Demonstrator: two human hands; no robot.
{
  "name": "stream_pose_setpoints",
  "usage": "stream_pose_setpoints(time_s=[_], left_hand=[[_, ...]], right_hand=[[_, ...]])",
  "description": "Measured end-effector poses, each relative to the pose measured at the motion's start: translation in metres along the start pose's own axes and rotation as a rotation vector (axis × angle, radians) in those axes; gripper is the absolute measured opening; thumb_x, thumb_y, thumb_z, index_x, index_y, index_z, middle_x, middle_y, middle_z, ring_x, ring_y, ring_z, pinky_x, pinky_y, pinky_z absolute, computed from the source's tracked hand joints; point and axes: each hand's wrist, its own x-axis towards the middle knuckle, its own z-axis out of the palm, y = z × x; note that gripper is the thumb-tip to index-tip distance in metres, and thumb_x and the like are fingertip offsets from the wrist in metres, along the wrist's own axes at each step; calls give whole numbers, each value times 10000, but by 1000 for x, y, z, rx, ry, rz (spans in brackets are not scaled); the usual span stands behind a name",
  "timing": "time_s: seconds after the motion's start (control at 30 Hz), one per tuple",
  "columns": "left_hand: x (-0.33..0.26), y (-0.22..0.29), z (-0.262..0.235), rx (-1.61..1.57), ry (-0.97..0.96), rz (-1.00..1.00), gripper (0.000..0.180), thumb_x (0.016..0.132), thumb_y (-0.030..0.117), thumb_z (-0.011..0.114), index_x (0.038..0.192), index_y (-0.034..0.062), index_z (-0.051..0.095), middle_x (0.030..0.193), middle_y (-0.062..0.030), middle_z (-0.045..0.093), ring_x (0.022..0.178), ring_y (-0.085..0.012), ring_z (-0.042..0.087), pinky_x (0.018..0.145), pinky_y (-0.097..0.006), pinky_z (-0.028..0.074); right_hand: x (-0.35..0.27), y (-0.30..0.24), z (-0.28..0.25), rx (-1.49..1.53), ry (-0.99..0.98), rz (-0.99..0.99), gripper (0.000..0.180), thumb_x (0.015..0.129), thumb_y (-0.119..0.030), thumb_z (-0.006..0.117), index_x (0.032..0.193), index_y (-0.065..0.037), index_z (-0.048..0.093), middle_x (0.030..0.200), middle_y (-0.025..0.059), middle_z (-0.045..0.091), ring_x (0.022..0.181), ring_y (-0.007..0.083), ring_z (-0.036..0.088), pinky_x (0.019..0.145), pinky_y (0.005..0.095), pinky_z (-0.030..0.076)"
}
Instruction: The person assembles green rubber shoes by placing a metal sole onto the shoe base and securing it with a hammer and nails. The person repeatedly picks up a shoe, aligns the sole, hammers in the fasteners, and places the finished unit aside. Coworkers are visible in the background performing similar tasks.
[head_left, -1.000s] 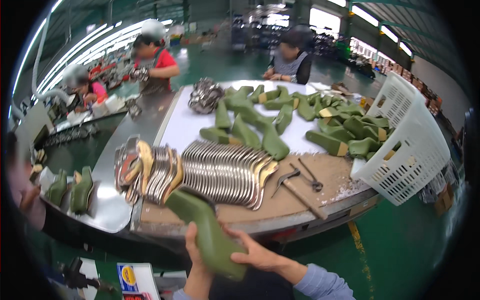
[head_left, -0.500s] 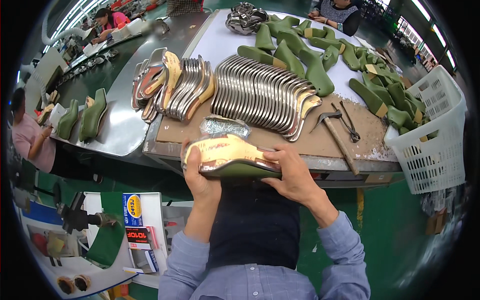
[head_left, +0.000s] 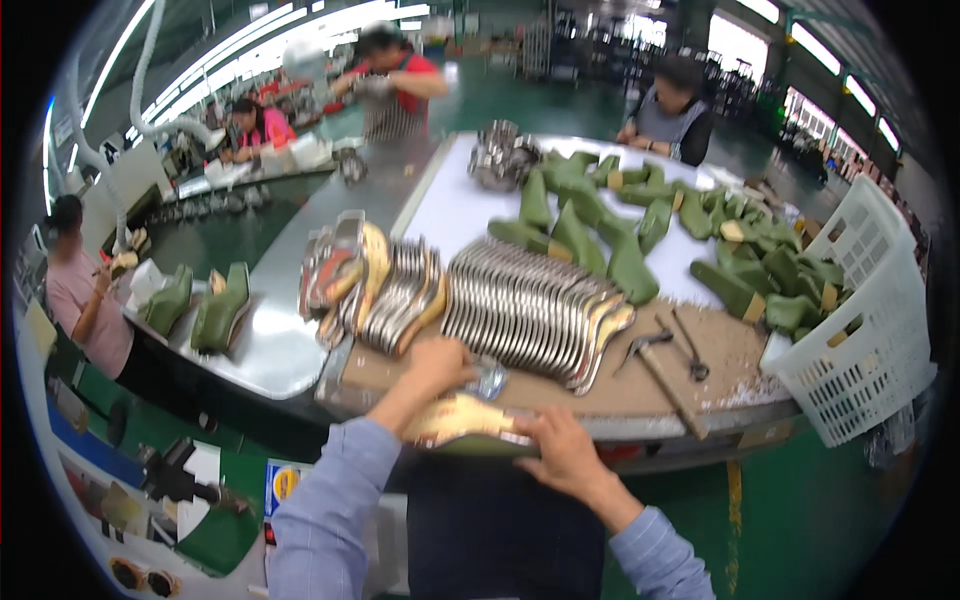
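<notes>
A green shoe last (head_left: 470,441) with a cream insole board (head_left: 460,415) on its upturned sole lies level at the table's front edge. My right hand (head_left: 565,455) grips its right end, thumb below and fingers on top. My left hand (head_left: 440,365) is off the last and reaches over it to a crumpled silvery packet (head_left: 487,380) on the table. Its fingers bend down at the packet, blurred and partly hidden, so their hold cannot be made out. Just beyond stands a long row of metal-edged insole boards (head_left: 530,310), with a second stack (head_left: 395,290) to its left.
A hammer (head_left: 670,390) and pincers (head_left: 692,350) lie right of the row. Many green lasts (head_left: 590,215) cover the back and right of the table, beside a white basket (head_left: 850,360). Two lasts (head_left: 220,310) stand on the metal table at left. Several people work beyond.
My left hand has let go of the last and moved forward to the silvery packet. My right hand keeps the last. The view has tilted up, showing more of the room.
</notes>
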Motion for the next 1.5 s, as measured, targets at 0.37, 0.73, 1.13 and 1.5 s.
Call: stream_pose_setpoints(time_s=[0.37, 0.73, 1.13, 1.5], left_hand=[[-13, 5, -8, -226, 164, 6, 270, 812, 378, 721, 907, 135, 791, 853, -104, 755, 810, -296, 721, 774, -432, 554], [-75, 88, -53, -808, 273, 220, 150, 856, 141, 766, 896, 15, 696, 789, -87, 698, 718, -149, 672, 670, -283, 532], [-95, 107, -21, -947, 273, 273, 153, 849, 117, 782, 924, -4, 725, 818, -100, 721, 751, -156, 705, 695, -296, 562], [-93, 105, -9, -808, 334, 250, 200, 899, 145, 732, 1068, 38, 741, 935, -126, 755, 812, -207, 730, 745, -318, 559]], right_hand=[[-2, 0, -4, 53, 50, -50, 630, 679, -169, 876, 1221, -124, 559, 1091, 135, 555, 1005, 358, 563, 848, 455, 485], [-5, 0, -6, 41, 28, -2, 617, 664, -147, 873, 1202, -135, 571, 1098, 129, 570, 1022, 359, 570, 867, 464, 489], [-1, -3, -4, 11, 22, 9, 641, 648, -184, 892, 1158, -20, 541, 1093, 185, 556, 1007, 401, 564, 855, 482, 491], [-38, 82, -52, -296, 337, 233, 447, 878, -203, 676, 1282, -44, 571, 1244, 239, 583, 1140, 452, 541, 976, 527, 434]])
